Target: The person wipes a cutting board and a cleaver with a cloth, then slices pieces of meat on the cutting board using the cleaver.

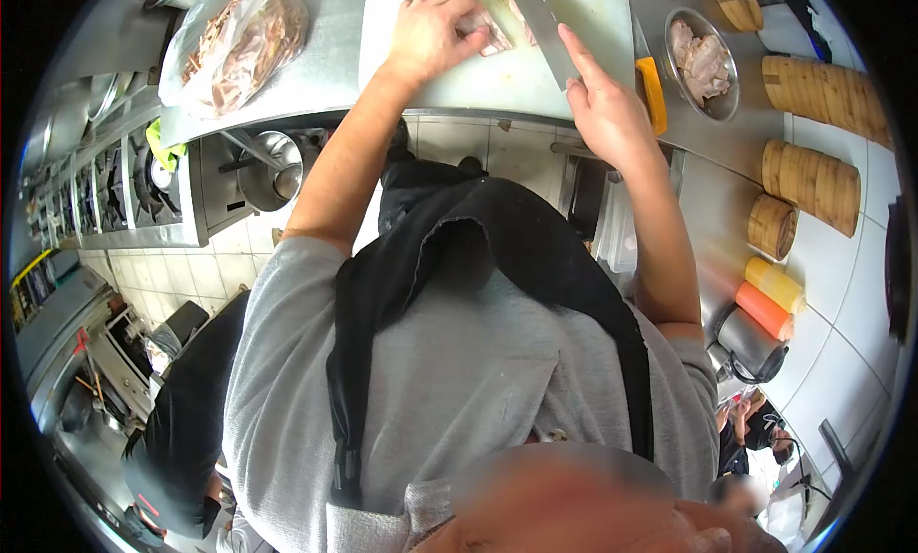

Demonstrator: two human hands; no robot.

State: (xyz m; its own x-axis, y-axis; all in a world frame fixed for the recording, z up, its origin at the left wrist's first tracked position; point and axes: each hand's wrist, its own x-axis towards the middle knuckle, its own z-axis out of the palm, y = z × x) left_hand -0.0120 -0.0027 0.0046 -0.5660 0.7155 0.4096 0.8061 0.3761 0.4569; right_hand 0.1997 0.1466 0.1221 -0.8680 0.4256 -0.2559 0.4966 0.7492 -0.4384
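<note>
My left hand (438, 35) is closed over a piece of pale raw meat (492, 35), holding it down on the white cutting board (430, 94). Its fingertips are curled, and part of the meat is hidden beneath them. In my right hand (609, 113) is a cleaver (543, 32) with a broad grey blade; the index finger lies along the blade and the handle is covered by the palm. The blade stands to the right of the held meat, with another sliver of meat (516, 16) close to its left edge.
A metal bowl (730, 99) of raw meat pieces stands right of the board, beside a yellow-orange flat object (652, 96). At left lies a clear plastic bag (229, 51) of meat. Bamboo steamers (811, 185) and squeeze bottles (765, 309) line the right wall. Another person's dark-clothed leg (186, 410) is lower left.
</note>
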